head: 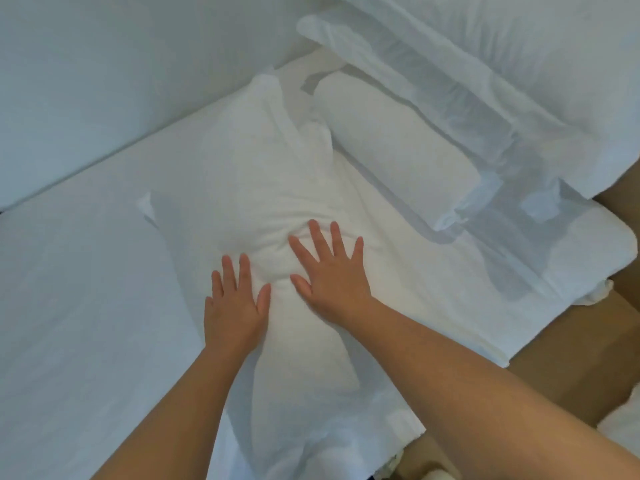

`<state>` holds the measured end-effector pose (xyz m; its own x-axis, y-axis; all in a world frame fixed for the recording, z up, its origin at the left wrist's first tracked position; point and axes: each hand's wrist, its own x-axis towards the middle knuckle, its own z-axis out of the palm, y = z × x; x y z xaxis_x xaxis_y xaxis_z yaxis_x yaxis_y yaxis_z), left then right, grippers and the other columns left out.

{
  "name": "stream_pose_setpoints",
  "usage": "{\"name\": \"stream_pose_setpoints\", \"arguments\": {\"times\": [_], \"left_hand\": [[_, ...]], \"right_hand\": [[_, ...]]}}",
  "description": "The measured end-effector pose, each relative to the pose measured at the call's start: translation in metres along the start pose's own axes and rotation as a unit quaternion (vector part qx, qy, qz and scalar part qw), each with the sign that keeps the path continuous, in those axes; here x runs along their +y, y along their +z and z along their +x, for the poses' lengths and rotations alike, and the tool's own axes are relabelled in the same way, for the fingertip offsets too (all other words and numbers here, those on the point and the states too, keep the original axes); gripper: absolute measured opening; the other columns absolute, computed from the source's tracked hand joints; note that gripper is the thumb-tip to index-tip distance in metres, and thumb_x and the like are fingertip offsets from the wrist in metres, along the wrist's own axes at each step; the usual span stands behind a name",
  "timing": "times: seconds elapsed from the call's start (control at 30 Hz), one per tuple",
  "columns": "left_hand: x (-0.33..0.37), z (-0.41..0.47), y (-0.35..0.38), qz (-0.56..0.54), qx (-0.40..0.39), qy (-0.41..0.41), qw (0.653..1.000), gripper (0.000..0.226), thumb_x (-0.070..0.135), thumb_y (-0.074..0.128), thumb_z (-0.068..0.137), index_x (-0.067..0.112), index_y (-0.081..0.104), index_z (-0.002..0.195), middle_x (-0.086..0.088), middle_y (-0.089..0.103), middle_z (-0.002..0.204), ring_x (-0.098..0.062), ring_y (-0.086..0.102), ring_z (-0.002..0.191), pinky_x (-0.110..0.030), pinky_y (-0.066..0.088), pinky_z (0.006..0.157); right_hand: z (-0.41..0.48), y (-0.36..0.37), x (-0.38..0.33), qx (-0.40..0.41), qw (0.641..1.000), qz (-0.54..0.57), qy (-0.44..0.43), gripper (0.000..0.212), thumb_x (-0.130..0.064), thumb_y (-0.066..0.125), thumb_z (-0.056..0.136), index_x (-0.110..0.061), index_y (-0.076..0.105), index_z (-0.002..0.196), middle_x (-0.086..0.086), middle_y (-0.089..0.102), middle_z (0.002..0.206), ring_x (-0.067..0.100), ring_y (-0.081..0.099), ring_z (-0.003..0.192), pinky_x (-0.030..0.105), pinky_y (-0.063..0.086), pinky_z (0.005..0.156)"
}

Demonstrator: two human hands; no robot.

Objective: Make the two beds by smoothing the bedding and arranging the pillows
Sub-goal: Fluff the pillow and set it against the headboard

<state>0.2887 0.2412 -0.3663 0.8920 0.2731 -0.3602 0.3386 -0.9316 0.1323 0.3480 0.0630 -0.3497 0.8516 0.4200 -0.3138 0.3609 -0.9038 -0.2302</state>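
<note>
A white pillow [263, 174] lies lengthwise on the white bed sheet [76, 306] in the middle of the view. My left hand [237, 306] presses flat on it with straight fingers. My right hand [332, 275] presses beside it, fingers spread, and the fabric bunches between them. A second white pillow [391, 140] lies to the right, partly under the folded edge of a white duvet [450, 81] at the upper right.
A white wall [104, 64] rises behind the bed at the upper left. Brown floor [561, 355] shows past the mattress corner on the right. A bit of white fabric [623, 424] shows at the lower right edge.
</note>
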Motion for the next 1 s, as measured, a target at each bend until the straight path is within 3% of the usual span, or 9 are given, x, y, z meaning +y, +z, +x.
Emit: {"name": "stream_pose_setpoints", "arguments": {"times": [0.2, 0.37, 0.47, 0.53, 0.57, 0.63, 0.7, 0.87, 1.0], "left_hand": [[-0.022, 0.041, 0.046, -0.168, -0.002, -0.171, 0.971, 0.089, 0.076, 0.024, 0.087, 0.032, -0.016, 0.153, -0.006, -0.017, 0.162, -0.03, -0.007, 0.15, -0.064, 0.017, 0.112], [-0.028, 0.057, 0.064, -0.269, -0.013, -0.236, 0.934, 0.112, 0.086, 0.041, 0.074, 0.032, -0.016, 0.153, -0.009, -0.012, 0.163, -0.031, -0.002, 0.15, -0.062, 0.016, 0.115], [-0.041, 0.056, 0.067, -0.362, -0.022, -0.316, 0.877, 0.123, 0.085, 0.056, 0.068, 0.025, -0.009, 0.155, -0.016, 0.012, 0.161, -0.037, 0.023, 0.145, -0.051, 0.025, 0.116], [-0.046, 0.053, 0.069, -0.432, -0.04, -0.377, 0.818, 0.124, 0.08, 0.063, 0.067, 0.014, 0.005, 0.154, -0.016, 0.031, 0.154, -0.036, 0.038, 0.137, -0.046, 0.033, 0.113], [-0.046, 0.051, 0.069, -0.452, -0.045, -0.391, 0.801, 0.118, 0.077, 0.065, 0.068, 0.01, 0.015, 0.152, -0.015, 0.038, 0.15, -0.036, 0.044, 0.132, -0.045, 0.038, 0.109], [-0.045, 0.047, 0.067, -0.444, -0.019, -0.386, 0.808, 0.095, 0.071, 0.062, 0.077, 0.007, 0.038, 0.143, -0.015, 0.052, 0.138, -0.035, 0.054, 0.12, -0.045, 0.045, 0.102], [-0.039, 0.039, 0.054, -0.393, 0.029, -0.38, 0.837, 0.07, 0.06, 0.05, 0.09, 0.002, 0.053, 0.13, -0.02, 0.059, 0.127, -0.039, 0.058, 0.113, -0.048, 0.047, 0.099], [-0.011, -0.015, -0.001, -0.397, 0.095, -0.353, 0.842, 0.054, 0.047, 0.043, 0.098, -0.001, 0.061, 0.116, -0.021, 0.063, 0.117, -0.039, 0.059, 0.107, -0.046, 0.048, 0.095], [0.024, -0.08, -0.061, -0.437, 0.133, -0.294, 0.84, 0.042, 0.039, 0.045, 0.1, 0.005, 0.064, 0.117, -0.011, 0.065, 0.114, -0.031, 0.059, 0.107, -0.032, 0.044, 0.088]], "right_hand": [[0.036, 0.052, 0.017, -0.074, 0.99, 0.006, 0.124, 0.078, -0.067, 0.018, 0.096, -0.03, -0.024, 0.151, 0.008, -0.03, 0.158, 0.04, -0.017, 0.147, 0.073, 0.007, 0.109], [0.048, 0.058, 0.03, -0.108, 0.961, 0.11, 0.228, 0.103, -0.079, 0.035, 0.085, -0.031, -0.028, 0.149, 0.011, -0.028, 0.159, 0.045, -0.008, 0.147, 0.071, 0.004, 0.11], [0.048, 0.055, 0.029, -0.083, 0.941, 0.163, 0.283, 0.115, -0.077, 0.052, 0.079, -0.028, -0.021, 0.152, 0.019, 0.01, 0.16, 0.04, 0.023, 0.142, 0.06, 0.021, 0.109], [0.045, 0.05, 0.029, -0.05, 0.935, 0.185, 0.297, 0.103, -0.071, 0.058, 0.08, -0.016, 0.009, 0.153, 0.014, 0.04, 0.143, 0.034, 0.042, 0.129, 0.05, 0.033, 0.102], [0.041, 0.047, 0.029, -0.034, 0.932, 0.21, 0.292, 0.09, -0.067, 0.061, 0.082, -0.012, 0.025, 0.144, 0.012, 0.049, 0.135, 0.033, 0.049, 0.124, 0.046, 0.037, 0.098], [0.031, 0.037, 0.027, -0.012, 0.92, 0.288, 0.266, 0.071, -0.059, 0.065, 0.084, -0.012, 0.038, 0.129, 0.01, 0.059, 0.124, 0.032, 0.057, 0.115, 0.041, 0.044, 0.093], [0.015, 0.021, 0.023, 0.004, 0.907, 0.343, 0.244, 0.065, -0.054, 0.066, 0.085, -0.016, 0.041, 0.131, 0.007, 0.062, 0.121, 0.029, 0.058, 0.113, 0.037, 0.045, 0.088], [-0.037, -0.031, 0.023, 0.039, 0.899, 0.367, 0.236, 0.047, -0.056, 0.064, 0.083, -0.018, 0.051, 0.108, 0.001, 0.065, 0.101, 0.026, 0.061, 0.096, 0.039, 0.049, 0.082], [-0.103, -0.076, 0.028, 0.07, 0.869, 0.403, 0.277, 0.046, -0.058, 0.066, 0.079, -0.023, 0.057, 0.108, -0.003, 0.066, 0.101, 0.024, 0.062, 0.095, 0.042, 0.051, 0.085]]}}
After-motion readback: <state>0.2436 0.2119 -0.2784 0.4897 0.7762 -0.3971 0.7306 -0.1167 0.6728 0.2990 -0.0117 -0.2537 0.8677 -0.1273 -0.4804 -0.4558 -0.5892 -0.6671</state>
